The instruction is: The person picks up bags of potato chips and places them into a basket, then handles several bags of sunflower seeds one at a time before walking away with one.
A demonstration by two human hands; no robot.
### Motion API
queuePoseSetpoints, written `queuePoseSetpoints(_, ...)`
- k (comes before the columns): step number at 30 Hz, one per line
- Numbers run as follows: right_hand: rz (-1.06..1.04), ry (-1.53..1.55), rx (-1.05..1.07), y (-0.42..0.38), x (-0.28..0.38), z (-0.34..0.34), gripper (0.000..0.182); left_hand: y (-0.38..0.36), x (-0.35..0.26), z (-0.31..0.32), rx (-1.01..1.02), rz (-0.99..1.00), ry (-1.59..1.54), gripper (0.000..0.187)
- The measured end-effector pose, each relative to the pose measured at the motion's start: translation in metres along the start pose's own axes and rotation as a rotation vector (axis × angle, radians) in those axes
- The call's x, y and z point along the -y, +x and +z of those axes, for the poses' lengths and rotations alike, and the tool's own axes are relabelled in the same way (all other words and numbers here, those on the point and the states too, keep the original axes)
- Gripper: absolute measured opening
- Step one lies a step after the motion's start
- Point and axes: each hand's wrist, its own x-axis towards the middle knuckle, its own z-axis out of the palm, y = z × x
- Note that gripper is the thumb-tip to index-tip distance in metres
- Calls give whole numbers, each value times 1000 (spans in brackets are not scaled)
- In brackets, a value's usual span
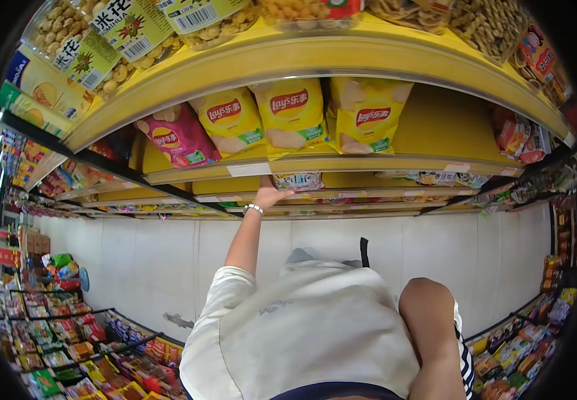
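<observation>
My left hand (272, 195) reaches to the shelf below the chips, a pale bracelet on its wrist. The thumb is stretched to the right, apart from the fingers, which are partly hidden under the shelf edge above. Right beside it lies a white packet (299, 181) with "Life" lettering, its upper part covered by that shelf edge. Over the hand stand yellow Lay's chip bags (289, 112) and a pink Lay's bag (176, 137). My right arm (428, 313) is bent at the elbow, with its hand outside the view.
A price label (249, 170) sits on the shelf edge above my hand. Clear jars of snacks (135, 30) line the top shelf. Red packets (525, 137) stand at the far right. Behind me, racks of packaged snacks (68, 333) border the pale tiled floor (342, 230).
</observation>
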Motion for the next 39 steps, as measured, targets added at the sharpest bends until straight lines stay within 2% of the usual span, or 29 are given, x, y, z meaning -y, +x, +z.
queuePoseSetpoints(1,16,18,-21,0,-10,4,33,5,0,3,-50,182,10,92)
queuePoseSetpoints(2,65,3,-16,2,-17,7,34,6,-8,0,-25,187,9,92)
queuePoseSetpoints(4,133,-27,-9,6,-25,17,34,9,-23,-2,101,15,27,76)
queuePoseSetpoints(5,131,-84,6,8,-28,23,34,13,-19,0,119,21,24,76)
queuePoseSetpoints(7,133,-139,24,10,-35,30,34,17,-14,2,103,96,-46,63)
queuePoseSetpoints(8,141,-88,22,11,-40,30,34,16,-16,0,105,97,-49,63)
queuePoseSetpoints(10,151,-32,22,14,-45,33,33,12,-24,-4,150,-24,-63,57)
queuePoseSetpoints(11,158,-39,35,16,-45,34,33,16,-15,-2,147,-22,-68,57)
queuePoseSetpoints(14,153,-25,46,21,-48,31,33,18,-6,-3,113,35,-156,52)
queuePoseSetpoints(17,166,64,39,25,-48,20,33,-9,-48,-16,-94,171,33,39)
queuePoseSetpoints(20,170,281,27,24,-44,6,32,-36,-60,-26,-88,108,-48,46)
queuePoseSetpoints(21,165,412,16,24,-41,4,32,-50,-66,-26,56,18,-140,43)
queuePoseSetpoints(22,146,437,6,24,-34,2,32,-69,-65,-15,-66,85,-266,49)
queuePoseSetpoints(24,84,441,4,24,-20,-1,33,-108,-47,12,-154,94,-383,58)
queuePoseSetpoints(25,62,465,-6,24,-18,-3,33,-129,-41,25,-185,80,-377,58)
queuePoseSetpoints(27,52,389,-192,28,-14,-3,17,-168,-33,53,-142,28,-463,65)
queuePoseSetpoints(31,56,524,-298,34,10,-13,15,-223,-29,96,-291,-92,-399,71)
queuePoseSetpoints(33,119,645,-69,37,25,-31,16,-245,-37,107,-356,-143,-391,69)
queuePoseSetpoints(34,100,689,-75,38,29,-34,16,-255,-39,111,-388,-181,-374,66)
queuePoseSetpoints(36,-143,560,-37,43,33,-36,20,-280,-21,120,-487,-194,-315,70)
queuePoseSetpoints(37,-195,600,54,44,2,-48,27,-295,-14,128,-541,-184,-251,73)
queuePoseSetpoints(39,-236,745,36,42,11,-46,28,-335,-30,136,-674,-277,-326,73)
